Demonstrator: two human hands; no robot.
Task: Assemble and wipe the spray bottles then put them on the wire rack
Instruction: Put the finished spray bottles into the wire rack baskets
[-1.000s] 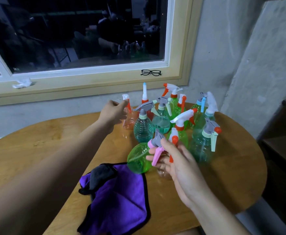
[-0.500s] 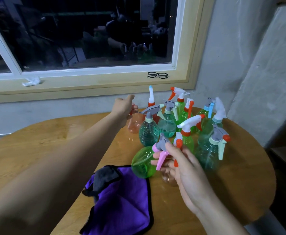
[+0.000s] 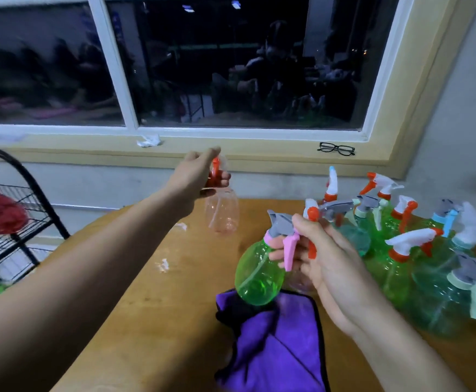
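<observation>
Lifting clear of the desk (image 3: pixel 152 321), the pale pink spray bottle (image 3: pixel 222 213) now hangs from the left hand (image 3: pixel 194 174), whose fingers curl round its orange trigger head. Half a second ago it stood at the back left of the group, with that hand just closing on it. The view has also swung left, bringing the black wire rack (image 3: pixel 25 193) into sight at the left edge, something red (image 3: pixel 2 213) already on one shelf. That reads as the carry to the rack beginning.

The right hand (image 3: pixel 324 258) grips two at once: the green spray bottle (image 3: pixel 256 275) with its grey and pink head, tilted over the purple cloth (image 3: pixel 276 343), and a clear bottle (image 3: pixel 310 213) with a white and orange head, mostly hidden behind the fingers. The remaining bottles (image 3: pixel 400 267) crowd the desk's right end, close to its edge.

Between the desk's left edge and the rack the way looks open; the rack's curved frame and the desk corner are what the hands must skirt
</observation>
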